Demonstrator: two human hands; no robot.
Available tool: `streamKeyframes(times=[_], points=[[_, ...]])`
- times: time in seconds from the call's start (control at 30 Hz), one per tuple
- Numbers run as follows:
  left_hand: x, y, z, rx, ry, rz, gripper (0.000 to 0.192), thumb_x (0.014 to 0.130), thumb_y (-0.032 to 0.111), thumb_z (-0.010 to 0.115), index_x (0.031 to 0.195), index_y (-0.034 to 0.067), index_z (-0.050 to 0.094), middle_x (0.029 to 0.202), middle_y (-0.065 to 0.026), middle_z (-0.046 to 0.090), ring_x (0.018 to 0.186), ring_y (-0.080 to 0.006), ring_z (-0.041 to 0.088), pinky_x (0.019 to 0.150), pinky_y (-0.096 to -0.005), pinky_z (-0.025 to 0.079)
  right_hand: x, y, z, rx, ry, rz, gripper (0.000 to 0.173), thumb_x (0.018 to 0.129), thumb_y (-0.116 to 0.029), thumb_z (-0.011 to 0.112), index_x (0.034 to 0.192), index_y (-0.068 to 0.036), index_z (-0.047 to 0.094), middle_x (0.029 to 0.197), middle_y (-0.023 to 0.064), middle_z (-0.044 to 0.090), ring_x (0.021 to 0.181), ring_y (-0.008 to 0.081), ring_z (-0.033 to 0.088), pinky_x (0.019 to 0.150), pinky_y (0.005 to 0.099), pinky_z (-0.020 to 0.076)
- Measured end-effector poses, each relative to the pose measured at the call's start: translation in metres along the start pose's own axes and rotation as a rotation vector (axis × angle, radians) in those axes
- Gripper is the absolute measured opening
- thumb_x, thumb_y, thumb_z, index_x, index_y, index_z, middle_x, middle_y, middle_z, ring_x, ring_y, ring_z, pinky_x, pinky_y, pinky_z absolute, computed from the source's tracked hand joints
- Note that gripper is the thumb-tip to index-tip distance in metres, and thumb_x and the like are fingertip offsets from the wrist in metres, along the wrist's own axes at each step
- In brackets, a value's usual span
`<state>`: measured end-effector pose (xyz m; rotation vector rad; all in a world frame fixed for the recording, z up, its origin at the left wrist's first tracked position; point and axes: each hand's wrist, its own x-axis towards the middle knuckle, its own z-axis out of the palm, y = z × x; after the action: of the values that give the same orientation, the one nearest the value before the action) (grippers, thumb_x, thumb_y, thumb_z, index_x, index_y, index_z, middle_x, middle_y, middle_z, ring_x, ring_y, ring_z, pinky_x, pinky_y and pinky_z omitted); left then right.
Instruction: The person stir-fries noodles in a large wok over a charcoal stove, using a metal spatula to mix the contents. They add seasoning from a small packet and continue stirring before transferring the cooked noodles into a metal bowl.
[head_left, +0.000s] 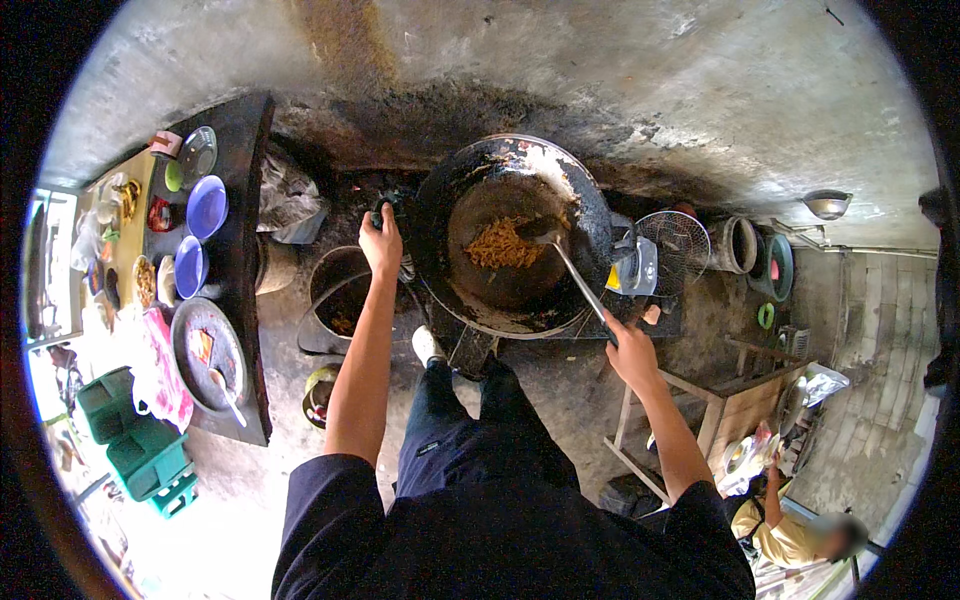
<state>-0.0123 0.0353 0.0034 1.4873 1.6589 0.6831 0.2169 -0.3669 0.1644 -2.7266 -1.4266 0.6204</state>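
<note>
A large blackened wok is in front of me, with a small heap of brown shredded food at its middle. My right hand grips the dark handle of a metal wok spatula. The spatula's blade rests in the wok at the heap's right side, partly lost in shadow. Left of the wok's rim, my left hand is closed around a dark object; what it is cannot be made out. A second wok handle sticks out on the right.
A wire strainer and a clear plastic jug stand right of the wok. At left, a dark table carries blue bowls and a stone mortar. A person sits at lower right near a wooden table.
</note>
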Motion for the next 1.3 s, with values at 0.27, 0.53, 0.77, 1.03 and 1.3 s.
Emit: streamKeyframes(times=[0.27,0.53,0.77,1.03,1.3], points=[[-0.003,0.003,-0.001,-0.145,0.027,0.090,0.046,0.095,0.038,0.069,0.118,-0.003,0.065,0.098,-0.0228,0.071,0.088,-0.0331,0.068,0.081,-0.0410,0.051,-0.007,0.059,-0.096,0.920,-0.382,0.416,0.052,0.095,-0.009,0.063,0.145,-0.009,0.050,0.069,0.0061,0.055,0.046,0.0142,0.053,0.041,0.0311,0.0428],[0.001,-0.004,0.006,-0.080,0.087,0.149,0.050,0.096,0.039,0.066,0.122,-0.003,0.065,0.078,-0.0223,0.069,0.064,-0.0265,0.064,0.063,-0.0413,0.050,0.020,0.043,-0.025,1.219,-0.476,0.550,0.050,0.098,-0.017,0.057,0.144,-0.004,0.044,0.068,0.0076,0.059,0.044,0.0164,0.053,0.040,0.0328,0.0428],[-0.003,0.007,0.002,-0.046,0.040,0.099,0.050,0.097,0.038,0.065,0.123,-0.005,0.064,0.074,-0.0178,0.067,0.063,-0.0245,0.061,0.064,-0.0408,0.049,-0.014,0.018,-0.036,0.927,-0.332,0.299,0.059,0.097,-0.011,0.062,0.152,-0.007,0.040,0.073,0.0022,0.057,0.048,0.0102,0.052,0.044,0.0297,0.0436],[-0.007,0.009,0.003,-0.055,0.074,0.136,0.048,0.097,0.037,0.068,0.119,-0.005,0.066,0.074,-0.0177,0.068,0.062,-0.0228,0.062,0.060,-0.0391,0.049,-0.009,0.060,-0.103,1.180,-0.550,0.531,0.053,0.097,-0.013,0.056,0.149,-0.008,0.047,0.077,0.0083,0.063,0.049,0.0161,0.055,0.043,0.0304,0.0449],[-0.005,0.003,0.006,-0.037,0.101,0.166,0.046,0.098,0.037,0.066,0.119,-0.004,0.068,0.075,-0.0200,0.068,0.061,-0.0250,0.064,0.060,-0.0401,0.050,0.037,-0.004,-0.007,1.585,-0.570,0.544,0.059,0.101,-0.016,0.052,0.157,-0.015,0.033,0.079,0.0118,0.060,0.051,0.0180,0.054,0.044,0.0330,0.0448]])
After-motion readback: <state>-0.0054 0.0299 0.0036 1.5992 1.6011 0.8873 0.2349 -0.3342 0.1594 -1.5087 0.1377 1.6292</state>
